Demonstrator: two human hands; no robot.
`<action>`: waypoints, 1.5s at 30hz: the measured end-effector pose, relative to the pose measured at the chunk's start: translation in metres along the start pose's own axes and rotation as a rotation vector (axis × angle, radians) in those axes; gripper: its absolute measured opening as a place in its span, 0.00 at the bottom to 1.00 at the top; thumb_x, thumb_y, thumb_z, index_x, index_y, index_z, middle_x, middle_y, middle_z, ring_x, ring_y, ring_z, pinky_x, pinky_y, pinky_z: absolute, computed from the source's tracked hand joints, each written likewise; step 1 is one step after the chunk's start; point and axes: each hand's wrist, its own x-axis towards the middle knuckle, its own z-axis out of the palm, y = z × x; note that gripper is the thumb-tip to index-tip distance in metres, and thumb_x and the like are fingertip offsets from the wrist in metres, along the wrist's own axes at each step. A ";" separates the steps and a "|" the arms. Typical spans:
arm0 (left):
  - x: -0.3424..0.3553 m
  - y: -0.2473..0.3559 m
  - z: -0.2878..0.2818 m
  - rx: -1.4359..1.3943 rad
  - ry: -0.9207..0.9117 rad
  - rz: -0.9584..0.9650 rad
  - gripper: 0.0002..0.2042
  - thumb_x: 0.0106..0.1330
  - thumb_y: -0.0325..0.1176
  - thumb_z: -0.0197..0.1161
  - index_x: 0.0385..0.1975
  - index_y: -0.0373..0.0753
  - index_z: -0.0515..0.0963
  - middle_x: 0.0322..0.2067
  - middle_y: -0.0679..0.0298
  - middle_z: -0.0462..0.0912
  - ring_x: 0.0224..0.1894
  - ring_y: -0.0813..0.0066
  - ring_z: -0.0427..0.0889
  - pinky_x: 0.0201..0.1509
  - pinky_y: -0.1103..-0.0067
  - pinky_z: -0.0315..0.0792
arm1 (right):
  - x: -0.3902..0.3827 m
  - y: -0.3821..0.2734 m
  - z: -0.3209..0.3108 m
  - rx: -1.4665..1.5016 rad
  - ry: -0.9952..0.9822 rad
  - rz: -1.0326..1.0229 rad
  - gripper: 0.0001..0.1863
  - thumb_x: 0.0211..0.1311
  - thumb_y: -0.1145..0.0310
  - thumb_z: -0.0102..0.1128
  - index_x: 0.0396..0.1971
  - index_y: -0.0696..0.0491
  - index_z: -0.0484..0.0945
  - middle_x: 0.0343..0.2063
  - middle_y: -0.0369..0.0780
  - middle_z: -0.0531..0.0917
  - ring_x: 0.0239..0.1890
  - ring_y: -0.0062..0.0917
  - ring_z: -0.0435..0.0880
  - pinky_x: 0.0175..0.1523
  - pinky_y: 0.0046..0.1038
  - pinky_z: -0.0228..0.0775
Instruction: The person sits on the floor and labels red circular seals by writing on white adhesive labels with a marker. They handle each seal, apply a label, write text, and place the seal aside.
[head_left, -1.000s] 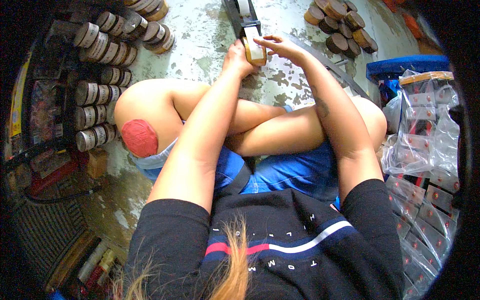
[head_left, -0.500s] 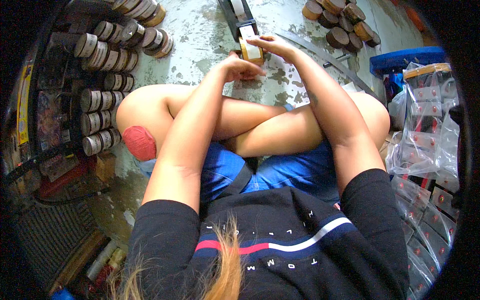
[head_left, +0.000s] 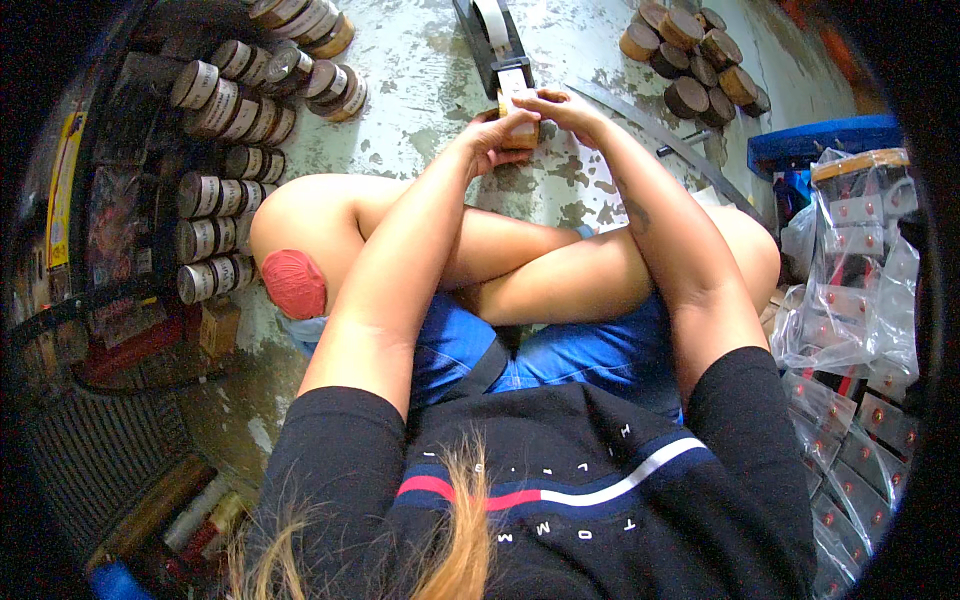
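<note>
My left hand (head_left: 488, 140) is wrapped round the side and bottom of a tan, rounded wood-like piece (head_left: 520, 134), with its thumb across the front. A white strip (head_left: 514, 80) lies over the piece and runs from a black tape-dispenser-like tool (head_left: 474, 35) standing on the floor. My right hand (head_left: 565, 115) reaches from the right, its fingers curled onto the strip and top of the piece; what exactly its fingertips grip is hard to make out. A long metal straight edge (head_left: 640, 127) lies to the right of both hands.
Stacks of labelled dark rounds (head_left: 208, 114) line the left. A pile of wooden rounds (head_left: 686, 97) lies back right. A blue rack (head_left: 820, 145) and plastic-bagged grey pieces (head_left: 840, 300) fill the right. My crossed legs are on the mottled pale floor (head_left: 400, 110); a red pad (head_left: 293, 283) is on my left knee.
My left thumb has come up over the front of the tan piece. My right fingers, earlier more stretched out over the strip, are now more curled on it.
</note>
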 end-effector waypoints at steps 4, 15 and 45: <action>0.004 0.002 -0.004 -0.029 0.063 0.018 0.26 0.49 0.38 0.73 0.48 0.41 0.71 0.38 0.62 0.81 0.38 0.67 0.82 0.42 0.67 0.82 | 0.001 0.000 0.001 0.059 0.061 -0.048 0.44 0.38 0.45 0.75 0.54 0.57 0.73 0.51 0.42 0.77 0.55 0.25 0.72 0.62 0.27 0.59; -0.011 0.014 0.000 -0.041 0.094 0.128 0.50 0.37 0.22 0.77 0.56 0.51 0.45 0.40 0.48 0.75 0.33 0.59 0.82 0.25 0.67 0.80 | 0.007 -0.009 -0.014 0.063 -0.079 -0.175 0.41 0.45 0.66 0.74 0.59 0.64 0.64 0.53 0.46 0.74 0.56 0.27 0.72 0.62 0.28 0.62; -0.064 0.054 0.013 -0.072 0.035 0.532 0.46 0.40 0.28 0.77 0.59 0.43 0.52 0.51 0.55 0.67 0.51 0.64 0.75 0.50 0.68 0.77 | -0.050 -0.066 0.002 0.262 -0.103 -0.199 0.31 0.54 0.51 0.66 0.51 0.58 0.73 0.40 0.38 0.81 0.39 0.19 0.80 0.45 0.24 0.74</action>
